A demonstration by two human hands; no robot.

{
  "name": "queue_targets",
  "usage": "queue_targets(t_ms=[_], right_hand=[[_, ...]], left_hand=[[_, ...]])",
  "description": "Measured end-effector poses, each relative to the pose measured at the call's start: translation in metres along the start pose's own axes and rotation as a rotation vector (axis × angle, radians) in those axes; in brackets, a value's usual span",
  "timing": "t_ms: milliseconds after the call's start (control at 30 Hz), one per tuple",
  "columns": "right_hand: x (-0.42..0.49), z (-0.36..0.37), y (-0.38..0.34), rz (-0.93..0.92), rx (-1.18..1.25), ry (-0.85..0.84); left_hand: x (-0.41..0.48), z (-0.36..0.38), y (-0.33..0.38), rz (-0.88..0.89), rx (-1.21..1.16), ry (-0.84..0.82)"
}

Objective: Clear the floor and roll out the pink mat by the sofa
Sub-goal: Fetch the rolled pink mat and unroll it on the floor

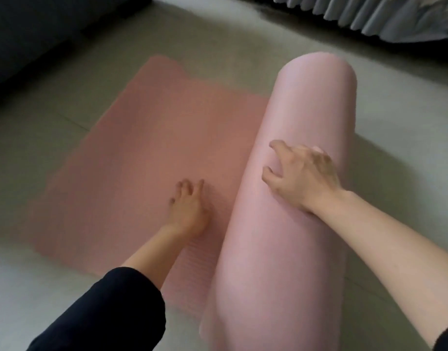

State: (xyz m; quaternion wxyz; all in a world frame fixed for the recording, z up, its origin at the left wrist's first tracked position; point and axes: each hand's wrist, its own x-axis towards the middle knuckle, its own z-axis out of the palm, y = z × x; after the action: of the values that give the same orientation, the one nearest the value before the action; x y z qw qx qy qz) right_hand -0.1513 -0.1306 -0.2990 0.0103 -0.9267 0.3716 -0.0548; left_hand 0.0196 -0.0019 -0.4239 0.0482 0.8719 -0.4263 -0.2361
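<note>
- Nearest the lens, at 7 o'clock, a black fabric sleeve (111,310) is pushed up the left forearm; a scrap of dark cuff shows at 4 o'clock on the right arm.
- The left hand (187,211) lies palm down, fingers (186,186) loosely spread and gripping nothing, pressing on the flat, finely ribbed part of the pink foam mat (147,158).
- The right hand (303,176) sits on top of the thick, smooth cylinder of rolled pink mat (301,115), fingers curled like claws against its curved surface, resting on it rather than wrapping round it.
- The roll runs from 6 o'clock up toward 1 o'clock, its far end rounded; the unrolled sheet spreads from its left side toward 10 o'clock, with a notched far edge.
- Both lie on a pale grey, smooth floor (395,138).
- A dark upholstered sofa (40,34) fills 11 o'clock, near the sheet's far corner.
- Grey pleated fabric (369,19) hangs at 1 o'clock.
</note>
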Motion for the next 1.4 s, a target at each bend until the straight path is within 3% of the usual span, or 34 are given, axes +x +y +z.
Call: queue_targets(t_ms=[33,133,300,367,467,533,600,667,733,833,1033,1100,1233,1300,1400], right_hand=[[-0.013,-0.004,0.021,0.075,0.026,0.019],[-0.059,-0.01,0.075,0.298,0.1,0.018],[-0.142,-0.015,0.145,0.83,0.284,-0.132],[-0.153,-0.016,0.151,0.954,0.371,-0.101],[-0.146,-0.022,0.135,0.805,0.361,0.13],[-0.139,-0.018,0.114,0.601,0.294,0.08],[-0.138,-0.007,0.096,0.494,0.217,-0.091],[-0.144,0.0,0.099,0.6,0.231,-0.201],[-0.156,0.004,0.117,0.831,0.361,-0.235],[-0.192,0.001,0.155,1.088,0.622,-0.159],[-0.238,-0.004,0.193,1.218,0.883,0.063],[-0.256,-0.011,0.199,1.254,0.94,0.034],[-0.3,-0.022,0.203,1.307,0.985,-0.174],[-0.309,-0.029,0.2,1.29,0.738,-0.02],[-0.305,-0.037,0.172,0.914,0.433,0.322]], left_hand=[[0.004,0.006,0.019,0.155,-0.021,-0.02],[0.004,0.032,0.067,0.385,0.013,-0.105],[-0.003,0.058,0.099,0.377,0.05,-0.111],[-0.001,0.054,0.099,0.374,0.093,-0.156],[-0.001,0.046,0.105,0.387,0.125,-0.194],[-0.009,0.046,0.111,0.458,0.159,-0.197],[-0.023,0.053,0.116,0.571,0.231,-0.21],[-0.035,0.059,0.122,0.587,0.269,-0.218],[-0.036,0.057,0.127,0.563,0.244,-0.231],[-0.037,0.048,0.142,0.563,0.233,-0.272],[-0.059,0.042,0.172,0.526,0.32,-0.352],[-0.063,0.038,0.183,0.49,0.373,-0.379],[-0.074,0.038,0.215,0.493,0.479,-0.479],[-0.09,0.05,0.239,0.539,0.526,-0.506],[-0.114,0.073,0.27,0.607,0.544,-0.567]])
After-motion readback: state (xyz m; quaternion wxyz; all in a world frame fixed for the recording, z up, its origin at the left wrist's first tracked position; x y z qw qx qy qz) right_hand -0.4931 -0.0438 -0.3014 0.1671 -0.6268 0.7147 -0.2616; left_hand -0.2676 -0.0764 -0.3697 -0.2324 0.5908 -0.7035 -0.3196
